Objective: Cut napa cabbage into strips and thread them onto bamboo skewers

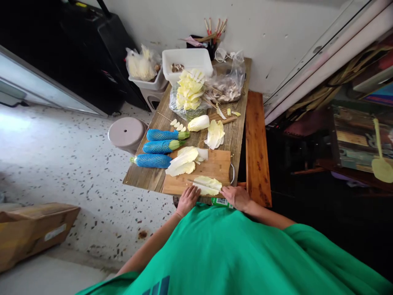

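Observation:
A napa cabbage leaf (211, 181) lies flat at the near edge of the bamboo cutting board (178, 186). My right hand (237, 196) is closed around the handle of a knife (204, 184), whose thin blade lies lengthwise across that leaf, pointing left. The fingers of my left hand (188, 200) are bent together on the leaf's left end, close to the knife tip. Behind, on the same board, more cabbage leaves (182, 163) are piled. Past the board sit a small cabbage heart (198, 123) and another loose leaf (215, 134).
Several zucchini in blue netting (152, 160) lie left of the board, near white slices (177, 125). Skewered cabbage (190, 90), a bag of mushrooms (227, 86) and a white tub (187, 59) stand farther back. A stool (126, 133) is left of the table, a wooden bench (258, 151) right.

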Available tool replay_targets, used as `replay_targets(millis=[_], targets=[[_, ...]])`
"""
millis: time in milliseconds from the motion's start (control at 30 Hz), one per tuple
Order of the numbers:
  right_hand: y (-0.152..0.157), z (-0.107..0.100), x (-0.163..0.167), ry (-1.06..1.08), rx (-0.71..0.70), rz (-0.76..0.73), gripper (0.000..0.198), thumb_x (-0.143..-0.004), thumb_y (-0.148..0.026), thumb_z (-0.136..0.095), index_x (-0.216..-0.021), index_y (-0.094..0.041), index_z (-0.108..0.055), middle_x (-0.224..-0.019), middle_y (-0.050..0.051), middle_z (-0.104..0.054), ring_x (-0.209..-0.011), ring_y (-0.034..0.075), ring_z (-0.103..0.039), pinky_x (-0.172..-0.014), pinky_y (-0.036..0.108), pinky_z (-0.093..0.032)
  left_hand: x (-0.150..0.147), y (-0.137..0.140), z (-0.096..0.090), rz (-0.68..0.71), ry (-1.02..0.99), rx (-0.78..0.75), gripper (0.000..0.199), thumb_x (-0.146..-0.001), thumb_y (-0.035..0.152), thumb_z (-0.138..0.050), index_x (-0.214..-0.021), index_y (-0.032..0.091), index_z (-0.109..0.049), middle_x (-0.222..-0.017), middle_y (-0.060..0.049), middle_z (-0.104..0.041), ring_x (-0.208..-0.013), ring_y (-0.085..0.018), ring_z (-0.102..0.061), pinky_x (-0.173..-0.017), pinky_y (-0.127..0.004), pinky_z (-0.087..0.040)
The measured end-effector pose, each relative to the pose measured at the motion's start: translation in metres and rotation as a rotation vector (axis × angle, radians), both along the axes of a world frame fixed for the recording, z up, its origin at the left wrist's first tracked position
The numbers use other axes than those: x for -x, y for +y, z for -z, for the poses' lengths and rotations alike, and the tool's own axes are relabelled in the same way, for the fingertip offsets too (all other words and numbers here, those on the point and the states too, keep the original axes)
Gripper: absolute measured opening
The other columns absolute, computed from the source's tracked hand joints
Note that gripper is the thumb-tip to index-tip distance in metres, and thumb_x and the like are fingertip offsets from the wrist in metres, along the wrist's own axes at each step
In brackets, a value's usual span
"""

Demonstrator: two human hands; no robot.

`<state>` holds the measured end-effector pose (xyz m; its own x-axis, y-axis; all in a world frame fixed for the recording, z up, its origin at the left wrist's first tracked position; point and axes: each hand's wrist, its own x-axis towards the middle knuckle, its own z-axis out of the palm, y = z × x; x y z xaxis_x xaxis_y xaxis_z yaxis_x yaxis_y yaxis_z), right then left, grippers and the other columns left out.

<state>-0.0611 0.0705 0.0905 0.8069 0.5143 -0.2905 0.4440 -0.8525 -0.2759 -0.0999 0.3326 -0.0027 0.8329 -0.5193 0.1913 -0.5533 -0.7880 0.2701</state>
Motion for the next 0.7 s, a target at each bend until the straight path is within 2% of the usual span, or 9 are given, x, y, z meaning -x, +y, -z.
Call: replay_targets(millis=[100, 233, 700], targets=[[0.003, 0.001, -0.006, 0.041, 0.061, -0.091, 0.034, -0.093, -0.034, -0.029, -0.084, -0.018, -0.057, -0.076, 0.006, -0.066, -0.062, 0.013, -0.06, -0.049, 0.023, -0.028, -0.002, -0.009, 0.009, -0.002, -0.004, -0.009, 0.028, -0.083, 0.017, -0.045, -0.106, 0.017, -0.061, -0.103, -0.011, -0.064, -0.102, -0.025, -0.054, -0.093, -0.042, -0.039], [0.005, 0.003, -0.014, 0.076, 0.123, -0.145, 0.034, -0.094, -0.03, -0.026, -0.086, -0.018, -0.057, -0.078, 0.008, -0.066, -0.065, 0.014, -0.061, -0.05, 0.023, -0.029, -0.01, -0.016, 0.012, -0.008, 0.023, -0.011, 0.024, -0.081, 0.017, -0.047, -0.098, 0.018, -0.064, -0.095, -0.011, -0.065, -0.095, -0.023, -0.056, -0.089, -0.041, -0.042], [-0.003, 0.016, -0.012, 0.149, 0.186, -0.108, 0.032, -0.092, -0.034, -0.031, -0.088, -0.019, -0.059, -0.078, 0.008, -0.069, -0.067, 0.015, -0.063, -0.052, 0.021, -0.035, -0.012, -0.014, 0.01, -0.025, 0.124, 0.005, 0.028, -0.081, 0.015, -0.044, -0.099, 0.02, -0.065, -0.098, -0.011, -0.062, -0.1, -0.024, -0.052, -0.088, -0.042, -0.043]])
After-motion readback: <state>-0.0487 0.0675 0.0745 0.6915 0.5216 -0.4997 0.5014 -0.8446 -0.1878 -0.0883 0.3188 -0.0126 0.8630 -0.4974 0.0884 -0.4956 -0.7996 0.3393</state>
